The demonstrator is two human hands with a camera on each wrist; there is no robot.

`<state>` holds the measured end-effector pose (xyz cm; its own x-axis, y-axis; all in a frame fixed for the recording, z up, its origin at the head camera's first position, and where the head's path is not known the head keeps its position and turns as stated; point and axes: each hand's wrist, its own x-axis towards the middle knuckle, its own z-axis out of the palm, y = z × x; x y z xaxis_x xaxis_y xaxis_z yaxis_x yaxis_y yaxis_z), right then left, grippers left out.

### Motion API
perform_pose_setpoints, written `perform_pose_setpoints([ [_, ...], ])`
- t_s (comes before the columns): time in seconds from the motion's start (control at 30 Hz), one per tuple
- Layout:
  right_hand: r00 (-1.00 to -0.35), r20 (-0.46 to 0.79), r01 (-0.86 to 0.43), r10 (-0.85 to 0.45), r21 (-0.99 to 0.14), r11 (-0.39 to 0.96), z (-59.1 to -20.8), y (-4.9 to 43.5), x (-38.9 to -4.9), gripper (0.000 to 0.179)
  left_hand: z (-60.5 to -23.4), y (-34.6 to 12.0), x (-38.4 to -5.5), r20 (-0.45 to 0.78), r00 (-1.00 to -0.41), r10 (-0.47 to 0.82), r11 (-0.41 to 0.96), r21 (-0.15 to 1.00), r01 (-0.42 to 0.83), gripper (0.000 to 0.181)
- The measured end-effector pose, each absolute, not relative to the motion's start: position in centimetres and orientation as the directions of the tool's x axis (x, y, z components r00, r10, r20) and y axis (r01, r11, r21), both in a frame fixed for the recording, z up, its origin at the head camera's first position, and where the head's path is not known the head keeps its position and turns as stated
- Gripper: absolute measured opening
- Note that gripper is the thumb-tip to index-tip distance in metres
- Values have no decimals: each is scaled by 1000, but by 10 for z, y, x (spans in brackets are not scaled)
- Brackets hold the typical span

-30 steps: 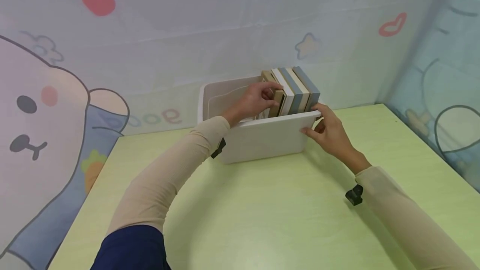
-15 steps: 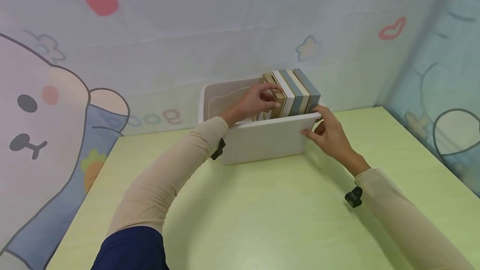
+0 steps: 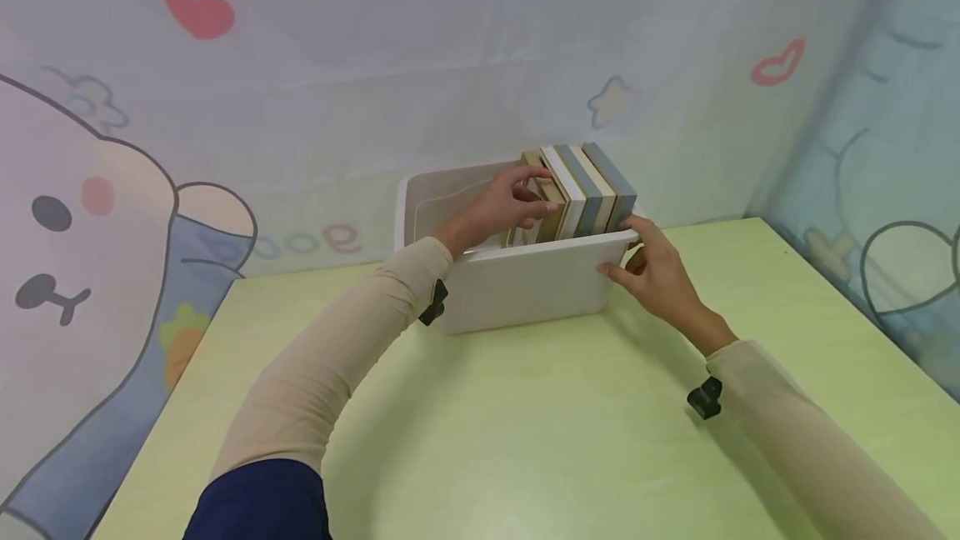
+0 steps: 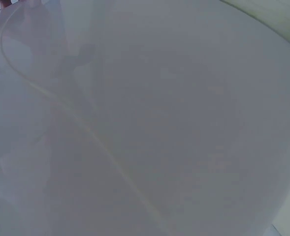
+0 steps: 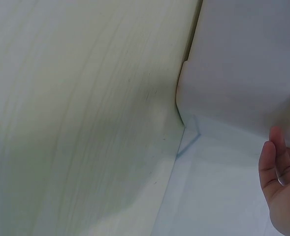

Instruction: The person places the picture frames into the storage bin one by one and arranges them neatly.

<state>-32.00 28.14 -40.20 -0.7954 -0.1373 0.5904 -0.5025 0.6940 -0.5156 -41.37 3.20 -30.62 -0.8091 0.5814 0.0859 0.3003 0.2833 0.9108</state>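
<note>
A white plastic bin (image 3: 525, 286) stands at the back of the table, with a row of books upright in its right part. Their covers are brown, white, blue-grey and cream. My left hand (image 3: 498, 208) reaches over the bin's front rim and touches the brown book (image 3: 552, 219) at the row's left end, thumb and forefinger apart. At the front right corner, my right hand (image 3: 660, 273) grips the bin, thumb on the front wall and fingers at the rim. The left wrist view is filled mostly by the bin's wall (image 4: 159, 108); my right fingers (image 5: 267, 162) appear in the right wrist view.
A pale green-yellow table (image 3: 510, 432) lies under the bin. Close behind it hangs a printed backdrop (image 3: 360, 90) with hearts and a large bear at the left. The bin's left part shows its inner wall.
The brown book now sits closer against the white one, and the dark gap between them has narrowed. My left fingers have shifted slightly left. The right hand keeps its grip on the bin.
</note>
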Motion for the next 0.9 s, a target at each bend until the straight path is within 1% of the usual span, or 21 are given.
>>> perform_pose_setpoints([
  [0.23, -803, 579, -497, -139, -523, 693, -402, 281, -320, 67, -303, 32, -414, 60, -817, 573, 315, 904, 288, 61],
  [0.4, -811, 561, -503, -167, -521, 689, -401, 280, -324, 68, -300, 25, -414, 38, -827, 560, 336, 902, 269, 67],
  [0.6, -787, 582, -546, -203, -506, 668, -396, 283, -328, 70, -290, 8, -417, 4, -819, 573, 334, 912, 238, 73],
  [0.7, -768, 615, -557, -178, -505, 659, -391, 286, -326, 67, -279, -3, -414, 14, -838, 546, 331, 915, 231, 73],
  [0.8, -756, 644, -547, -114, -528, 650, -382, 290, -322, 64, -264, -19, -404, 53, -853, 520, 367, 888, 279, 69],
  [0.87, -758, 649, -530, -64, -557, 639, -371, 293, -317, 64, -255, -31, -394, 110, -853, 511, 448, 812, 374, 65],
  [0.9, -764, 643, -519, -45, -573, 634, -365, 296, -316, 65, -251, -37, -389, 145, -852, 503, 499, 757, 423, 63],
])
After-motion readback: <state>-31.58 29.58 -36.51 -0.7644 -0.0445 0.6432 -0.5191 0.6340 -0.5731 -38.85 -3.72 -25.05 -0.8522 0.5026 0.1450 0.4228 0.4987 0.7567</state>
